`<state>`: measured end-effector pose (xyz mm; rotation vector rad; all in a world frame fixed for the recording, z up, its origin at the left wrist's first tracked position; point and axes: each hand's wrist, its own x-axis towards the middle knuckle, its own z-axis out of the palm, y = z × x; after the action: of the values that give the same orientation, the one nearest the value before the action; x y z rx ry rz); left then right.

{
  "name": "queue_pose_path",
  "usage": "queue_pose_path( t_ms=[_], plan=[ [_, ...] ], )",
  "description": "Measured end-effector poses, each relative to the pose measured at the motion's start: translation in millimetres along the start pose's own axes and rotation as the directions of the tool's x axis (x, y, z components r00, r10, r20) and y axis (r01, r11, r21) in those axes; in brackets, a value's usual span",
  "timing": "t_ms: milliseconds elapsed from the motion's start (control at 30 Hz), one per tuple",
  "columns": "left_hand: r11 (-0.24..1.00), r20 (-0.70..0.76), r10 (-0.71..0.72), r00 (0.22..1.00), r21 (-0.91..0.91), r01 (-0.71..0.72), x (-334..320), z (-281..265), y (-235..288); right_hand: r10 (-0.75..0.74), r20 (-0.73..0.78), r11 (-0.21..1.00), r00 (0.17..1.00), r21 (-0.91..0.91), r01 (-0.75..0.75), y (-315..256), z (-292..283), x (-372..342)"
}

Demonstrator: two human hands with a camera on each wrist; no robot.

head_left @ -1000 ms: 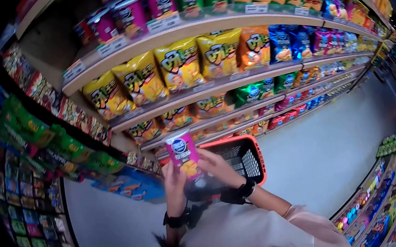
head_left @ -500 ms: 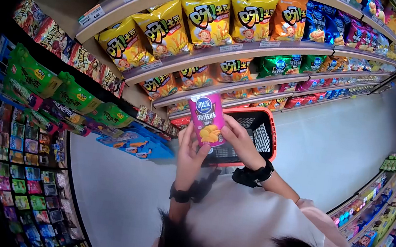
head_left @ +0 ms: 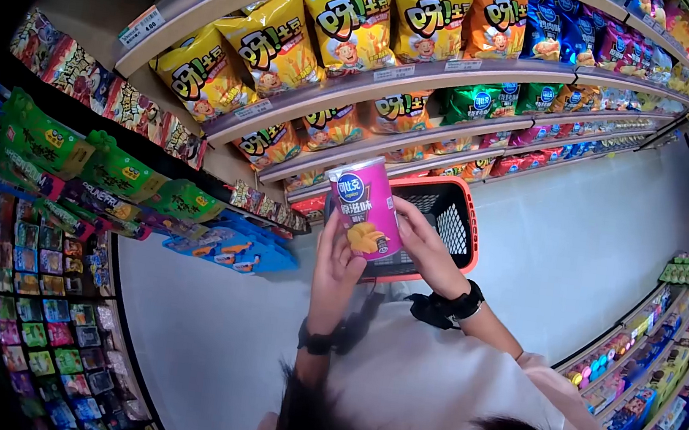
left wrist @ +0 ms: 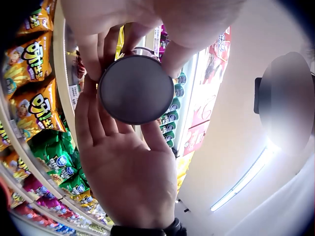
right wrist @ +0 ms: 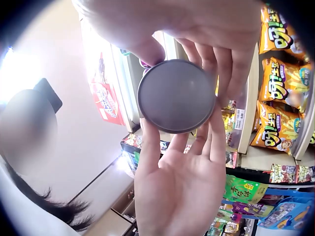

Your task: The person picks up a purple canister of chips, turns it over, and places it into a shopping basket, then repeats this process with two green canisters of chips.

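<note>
A magenta can of potato chips (head_left: 372,210) with a blue round logo is held up in front of the body, tilted so its label faces the head camera. My left hand (head_left: 333,266) grips its left side, thumb low near the base. My right hand (head_left: 424,245) holds the opposite side, fingers along the wall. In both wrist views the can's round grey bottom (left wrist: 137,89) shows between the two hands. Below and behind the can stands a black shopping basket with an orange-red rim (head_left: 471,251), partly hidden by can and hands.
Shelves ahead carry yellow chip bags (head_left: 348,33), an orange bag (head_left: 499,24) and blue bags (head_left: 544,30). Green snack packs (head_left: 43,134) hang at the left. A grey floor (head_left: 557,214) runs off to the right, with another stocked shelf (head_left: 668,362) beyond.
The head view has swung downward since a second ago, sharpening the picture. The can is turned and tilted slightly, still between both hands.
</note>
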<state>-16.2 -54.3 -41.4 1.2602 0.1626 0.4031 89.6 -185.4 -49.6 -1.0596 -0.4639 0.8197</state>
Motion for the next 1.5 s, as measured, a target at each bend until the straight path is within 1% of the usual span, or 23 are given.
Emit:
queue_pose_path(
  t_ms=[67, 100, 167, 200, 267, 367, 400, 433, 467, 567, 633, 667, 700, 767, 800, 867, 933, 967, 1067, 1167, 1267, 1400, 1500],
  plan=[
    [0.998, -0.015, 0.046, 0.999, 0.046, -0.046, 2, 3, 0, 0.005, 0.0, 0.999, 1.0, 0.044, -0.005, 0, 0, -2],
    [0.979, -0.018, 0.083, 0.996, 0.187, -0.078, 2, 2, -1, 0.029, -0.042, 0.997, 0.999, 0.076, -0.025, 4, 1, -4],
    [0.88, -0.012, 0.158, 0.987, 0.455, -0.135, 2, -1, -2, 0.059, -0.052, 0.99, 0.997, 0.135, -0.052, 5, 1, -6],
    [0.853, 0.001, 0.164, 0.986, 0.502, -0.143, 2, 0, 0, 0.075, -0.055, 0.984, 0.996, 0.164, -0.065, 6, 1, -6],
    [0.793, 0.025, 0.171, 0.985, 0.59, -0.153, 2, 6, 9, 0.051, -0.052, 0.985, 0.997, 0.168, -0.041, 6, 0, -7],
    [0.776, 0.028, 0.166, 0.986, 0.613, -0.148, 3, 12, 10, 0.019, -0.039, 0.986, 0.999, 0.165, -0.012, 4, -3, -10],
    [0.749, 0.036, 0.175, 0.984, 0.644, -0.156, 2, 13, 9, 0.003, -0.03, 0.987, 1.0, 0.159, 0.002, 1, -4, -11],
    [0.719, 0.045, 0.188, 0.981, 0.674, -0.169, 3, 15, 8, 0.009, -0.071, 0.987, 0.997, 0.161, 0.002, -2, -4, -11],
    [0.686, 0.056, 0.207, 0.977, 0.703, -0.186, 6, 16, 8, -0.039, -0.092, 0.995, 0.995, 0.083, 0.047, -5, -3, -10],
    [0.699, 0.086, 0.173, 0.981, 0.691, -0.184, 12, 16, 5, -0.192, -0.13, 0.974, 0.973, -0.151, 0.172, -9, 3, -5],
    [0.903, 0.029, 0.071, 0.997, 0.424, -0.076, 14, 6, -12, -0.196, -0.147, 0.948, 0.97, -0.281, 0.149, -10, 5, -6],
    [0.963, 0.013, 0.012, 1.0, 0.268, -0.015, 15, 3, -18, -0.198, -0.156, 0.929, 0.968, -0.344, 0.134, -11, 5, -7],
    [0.987, 0.001, -0.003, 1.0, 0.158, 0.003, 17, 7, -12, -0.164, -0.152, 0.951, 0.975, -0.288, 0.116, -12, 6, -10],
    [0.964, -0.012, -0.005, 1.0, 0.264, 0.008, 17, 5, -12, -0.112, -0.122, 0.98, 0.986, -0.181, 0.089, -21, 5, -12],
    [0.948, -0.019, 0.005, 1.0, 0.318, 0.001, 20, 3, -13, -0.124, -0.099, 0.978, 0.987, -0.181, 0.104, -23, 5, -12],
    [0.977, -0.017, -0.038, 0.999, 0.211, 0.041, 24, -2, -15, -0.146, -0.055, 0.974, 0.988, -0.184, 0.134, -24, 4, -13],
    [0.99, 0.023, -0.109, 0.994, 0.091, 0.107, 25, -2, -8, -0.119, -0.091, 0.983, 0.989, -0.15, 0.105, -24, 0, -13],
    [0.984, 0.056, -0.172, 0.983, -0.045, 0.175, 21, 2, -2, -0.103, -0.121, 0.985, 0.987, -0.154, 0.084, -25, -2, -12],
    [0.979, 0.067, -0.171, 0.983, -0.1, 0.177, 16, 7, -1, -0.064, -0.162, 0.989, 0.985, -0.142, 0.041, -23, -5, -14],
    [0.99, 0.068, -0.111, 0.992, -0.085, 0.116, 12, 13, -3, -0.035, -0.166, 0.995, 0.985, -0.098, 0.018, -24, -6, -15],
    [0.994, 0.077, -0.062, 0.995, -0.085, 0.069, 9, 15, -3, -0.009, -0.156, 1.0, 0.988, 0.0, 0.009, -15, -7, -18],
    [0.991, 0.091, -0.053, 0.994, -0.114, 0.063, 7, 13, -4, -0.007, -0.163, 1.0, 0.987, 0.006, 0.008, -9, -6, -21],
    [0.997, 0.083, -0.026, 0.996, -0.076, 0.032, 7, 11, -7, -0.014, -0.165, 1.0, 0.986, -0.004, 0.014, -10, -6, -20]
  ],
)
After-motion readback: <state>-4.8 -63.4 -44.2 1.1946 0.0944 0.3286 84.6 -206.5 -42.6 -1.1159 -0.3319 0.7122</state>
